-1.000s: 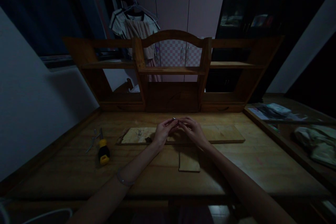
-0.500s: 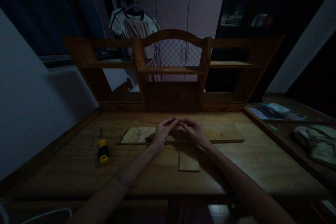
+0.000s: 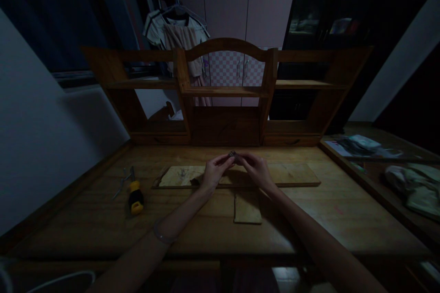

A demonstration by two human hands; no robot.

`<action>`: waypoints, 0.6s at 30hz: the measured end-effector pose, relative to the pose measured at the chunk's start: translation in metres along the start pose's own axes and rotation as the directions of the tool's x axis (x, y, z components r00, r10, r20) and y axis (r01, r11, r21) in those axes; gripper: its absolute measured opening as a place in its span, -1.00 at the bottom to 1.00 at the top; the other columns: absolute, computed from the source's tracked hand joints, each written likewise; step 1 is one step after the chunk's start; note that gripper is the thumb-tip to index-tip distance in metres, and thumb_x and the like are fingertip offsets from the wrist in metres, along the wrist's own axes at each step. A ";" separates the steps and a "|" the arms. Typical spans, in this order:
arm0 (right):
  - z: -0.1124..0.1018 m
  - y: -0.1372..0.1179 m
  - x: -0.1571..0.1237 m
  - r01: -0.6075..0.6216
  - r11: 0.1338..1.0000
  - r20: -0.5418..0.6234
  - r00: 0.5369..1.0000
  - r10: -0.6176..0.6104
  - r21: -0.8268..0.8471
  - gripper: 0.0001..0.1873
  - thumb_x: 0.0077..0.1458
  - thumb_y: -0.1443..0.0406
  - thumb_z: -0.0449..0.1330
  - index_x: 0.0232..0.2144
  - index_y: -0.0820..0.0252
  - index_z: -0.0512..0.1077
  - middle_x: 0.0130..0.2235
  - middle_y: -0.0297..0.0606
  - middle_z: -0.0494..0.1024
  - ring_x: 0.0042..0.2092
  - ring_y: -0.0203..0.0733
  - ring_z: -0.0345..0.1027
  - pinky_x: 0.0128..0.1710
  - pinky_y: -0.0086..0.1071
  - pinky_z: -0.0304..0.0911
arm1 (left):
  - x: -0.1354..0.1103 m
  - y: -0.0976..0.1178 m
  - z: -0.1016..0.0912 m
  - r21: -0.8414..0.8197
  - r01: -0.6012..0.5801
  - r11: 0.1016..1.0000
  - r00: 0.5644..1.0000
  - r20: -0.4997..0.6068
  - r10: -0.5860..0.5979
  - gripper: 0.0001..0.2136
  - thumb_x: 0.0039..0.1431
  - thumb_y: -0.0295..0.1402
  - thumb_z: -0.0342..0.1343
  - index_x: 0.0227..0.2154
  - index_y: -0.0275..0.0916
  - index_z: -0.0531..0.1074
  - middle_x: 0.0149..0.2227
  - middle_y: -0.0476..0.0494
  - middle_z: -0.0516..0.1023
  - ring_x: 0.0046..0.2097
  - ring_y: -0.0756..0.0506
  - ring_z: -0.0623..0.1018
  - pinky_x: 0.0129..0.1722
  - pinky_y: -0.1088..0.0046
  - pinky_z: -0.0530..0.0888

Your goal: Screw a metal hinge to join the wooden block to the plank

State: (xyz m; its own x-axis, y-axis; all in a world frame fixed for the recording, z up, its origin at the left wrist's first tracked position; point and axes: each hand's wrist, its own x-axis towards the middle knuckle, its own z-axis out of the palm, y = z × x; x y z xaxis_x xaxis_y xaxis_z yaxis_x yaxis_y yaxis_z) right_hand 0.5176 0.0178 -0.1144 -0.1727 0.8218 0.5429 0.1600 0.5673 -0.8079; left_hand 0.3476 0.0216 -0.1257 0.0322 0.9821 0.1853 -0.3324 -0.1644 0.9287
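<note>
My left hand (image 3: 213, 171) and my right hand (image 3: 256, 169) meet fingertip to fingertip above a long wooden board (image 3: 295, 175) on the desk. Both pinch a small dark metal piece (image 3: 233, 154) between them; the dim light hides what it is. A small square wooden piece (image 3: 247, 208) lies on the desk just in front of my wrists. A thin bracelet sits on my left forearm.
A yellow-and-black screwdriver (image 3: 135, 194) and a thin metal tool (image 3: 121, 184) lie at the left of the desk. A wooden shelf unit (image 3: 225, 94) stands at the back. Papers and cloth (image 3: 412, 185) rest on a side surface at right. Clothes hang behind.
My fingertips have closed a little tighter together around the small piece and shifted slightly right. Nothing else has moved.
</note>
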 end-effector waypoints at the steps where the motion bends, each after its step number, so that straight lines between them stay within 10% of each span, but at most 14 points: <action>1: 0.000 0.000 0.000 -0.013 1.000 -0.007 1.000 0.013 0.022 -0.69 0.24 0.16 0.19 -0.08 0.24 0.52 -0.15 -0.21 0.56 -0.14 -0.16 0.49 -0.08 -0.32 0.42 | 0.000 0.000 0.000 -0.002 0.000 1.000 1.000 -0.002 0.000 -0.54 -0.07 -0.22 0.43 -0.14 -0.42 0.55 -0.16 -0.30 0.57 -0.19 -0.13 0.60 -0.08 0.37 0.54; 18: 0.004 0.000 0.000 -0.066 0.997 -0.012 0.998 0.065 -0.046 -0.73 0.19 0.17 0.21 -0.15 0.21 0.54 -0.19 -0.27 0.56 -0.29 -0.27 0.44 -0.33 -0.45 0.35 | 0.001 -0.003 -0.005 0.033 -0.017 0.999 1.000 -0.007 0.017 -0.58 -0.05 -0.21 0.41 -0.16 -0.35 0.56 -0.15 -0.25 0.57 -0.15 -0.10 0.58 -0.12 0.45 0.52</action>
State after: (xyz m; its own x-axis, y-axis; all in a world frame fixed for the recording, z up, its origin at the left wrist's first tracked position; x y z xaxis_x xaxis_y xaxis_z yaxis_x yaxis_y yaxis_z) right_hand 0.5143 0.0177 -0.1157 -0.1504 0.8576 0.4919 0.2152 0.5140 -0.8304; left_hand 0.3444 0.0235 -0.1299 0.0200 0.9797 0.1993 -0.3018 -0.1841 0.9354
